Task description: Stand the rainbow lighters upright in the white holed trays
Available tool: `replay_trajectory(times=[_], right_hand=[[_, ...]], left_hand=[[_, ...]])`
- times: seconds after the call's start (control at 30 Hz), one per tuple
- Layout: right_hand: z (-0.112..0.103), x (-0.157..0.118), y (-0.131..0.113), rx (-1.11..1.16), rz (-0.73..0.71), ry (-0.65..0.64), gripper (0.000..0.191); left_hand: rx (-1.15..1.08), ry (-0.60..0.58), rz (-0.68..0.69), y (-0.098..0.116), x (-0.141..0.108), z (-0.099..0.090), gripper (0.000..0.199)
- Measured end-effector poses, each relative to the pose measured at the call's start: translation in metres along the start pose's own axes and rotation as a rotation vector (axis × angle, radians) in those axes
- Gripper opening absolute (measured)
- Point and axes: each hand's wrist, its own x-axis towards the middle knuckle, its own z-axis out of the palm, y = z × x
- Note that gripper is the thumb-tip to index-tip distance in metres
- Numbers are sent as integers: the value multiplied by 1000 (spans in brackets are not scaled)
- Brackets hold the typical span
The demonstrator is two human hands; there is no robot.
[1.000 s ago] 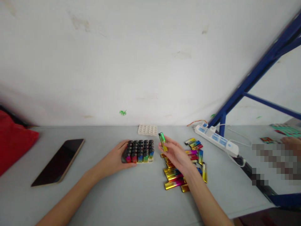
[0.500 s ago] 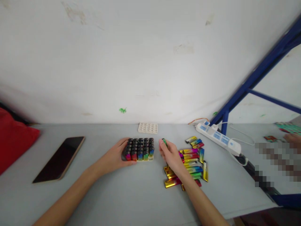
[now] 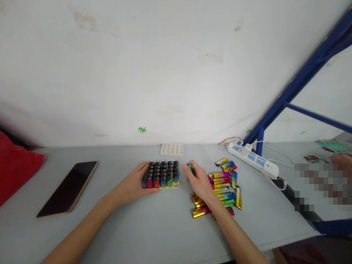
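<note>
Rows of black-topped lighters (image 3: 163,172) stand upright in a white holder (image 3: 176,185), their lower parts in shiny colours. My left hand (image 3: 139,179) is wrapped round the left side of this block, fingers behind and thumb along the front. Just right of the block, my right hand (image 3: 199,179) is closed on a green lighter (image 3: 191,169), partly hidden by the fingers. Under and beside my right wrist lies a pile of loose metallic lighters (image 3: 227,197), in gold, red, blue and green. A few more lighters (image 3: 227,165) lie behind the pile.
A white holed tray (image 3: 172,149) rests near the wall. At left lie a dark tablet (image 3: 68,187) and a red cloth-like item (image 3: 18,167). To the right are a white power strip (image 3: 251,158) with cables and a blue metal frame (image 3: 275,112). Another person's hand (image 3: 341,159) shows at far right.
The green lighter has turned in my right fingers and shows more of its side. My left hand keeps its hold on the block. The whole view has shifted slightly.
</note>
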Motion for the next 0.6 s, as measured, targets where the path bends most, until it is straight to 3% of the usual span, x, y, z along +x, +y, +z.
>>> replay_trajectory(times=[0.23, 0.37, 0.6], right_hand=[[-18, -2, -7, -163, -321, -39, 42], [-22, -4, -6, -206, -304, -149, 50], [-24, -8, -7, -211, -268, -334, 40]], left_hand=[[-2, -19, -21, -1, -2, 1, 80], [-14, -27, -42, 0, -3, 1, 80], [-21, -30, -31, -1, -2, 1, 80]])
